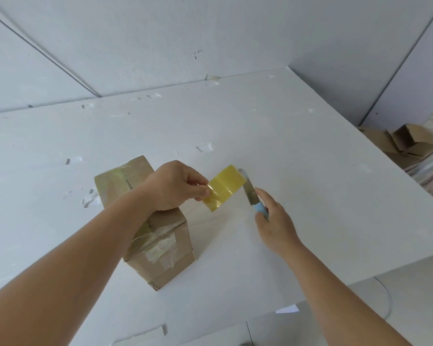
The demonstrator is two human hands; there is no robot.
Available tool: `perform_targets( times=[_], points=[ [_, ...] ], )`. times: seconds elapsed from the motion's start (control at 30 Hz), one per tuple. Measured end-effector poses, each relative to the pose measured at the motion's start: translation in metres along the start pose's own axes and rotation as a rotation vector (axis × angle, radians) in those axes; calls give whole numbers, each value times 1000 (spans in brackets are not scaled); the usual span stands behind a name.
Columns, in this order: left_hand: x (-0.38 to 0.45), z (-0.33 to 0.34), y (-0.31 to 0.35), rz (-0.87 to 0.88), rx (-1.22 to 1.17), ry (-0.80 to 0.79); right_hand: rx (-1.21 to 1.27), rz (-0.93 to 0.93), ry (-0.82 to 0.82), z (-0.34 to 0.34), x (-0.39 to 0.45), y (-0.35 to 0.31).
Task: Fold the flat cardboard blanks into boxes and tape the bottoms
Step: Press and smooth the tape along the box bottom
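Standing on the white table (310, 151) at the left of centre was a cardboard box (158, 236), folded up and already crossed with strips of clear tape along its top and near face. Just above its right edge the left hand (175, 186) pinched the loose end of a yellowish tape strip (223, 187) between thumb and fingertips — the strip stretched rightward in the air, clear of the table. At its far right end the blade of a knife (251, 193) met the tape; the right hand (275, 221) gripped the knife's light-blue handle, fingers curled round it. Far right, beyond the table's edge, lay more cardboard pieces (403, 141).
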State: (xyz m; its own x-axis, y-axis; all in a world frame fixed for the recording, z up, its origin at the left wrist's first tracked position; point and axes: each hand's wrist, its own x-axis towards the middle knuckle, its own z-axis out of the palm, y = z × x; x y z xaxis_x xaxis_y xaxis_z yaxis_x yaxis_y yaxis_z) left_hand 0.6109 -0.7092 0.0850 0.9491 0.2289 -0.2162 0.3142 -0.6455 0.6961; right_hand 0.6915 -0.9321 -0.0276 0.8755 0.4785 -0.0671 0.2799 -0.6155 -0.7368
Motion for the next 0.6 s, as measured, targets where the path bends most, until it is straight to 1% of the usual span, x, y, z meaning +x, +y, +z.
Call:
perform_targets(
  times=[0.17,0.27,0.33,0.4,0.5,0.6],
  points=[
    [2,2,3,10,52,19,147,-36,58,-28,-34,-23],
    [0,2,4,9,55,27,123,-114,102,-42,-53,-37],
    [-3,1,4,15,67,34,94,-187,75,-49,-66,-48],
    [-6,0,4,22,68,34,34,-224,5,-55,-75,-59],
    [-11,-1,2,33,43,57,-196,-263,-114,-55,-85,-76],
    [-12,0,3,52,50,60,-374,-285,-128,-53,-91,-89]
  ],
)
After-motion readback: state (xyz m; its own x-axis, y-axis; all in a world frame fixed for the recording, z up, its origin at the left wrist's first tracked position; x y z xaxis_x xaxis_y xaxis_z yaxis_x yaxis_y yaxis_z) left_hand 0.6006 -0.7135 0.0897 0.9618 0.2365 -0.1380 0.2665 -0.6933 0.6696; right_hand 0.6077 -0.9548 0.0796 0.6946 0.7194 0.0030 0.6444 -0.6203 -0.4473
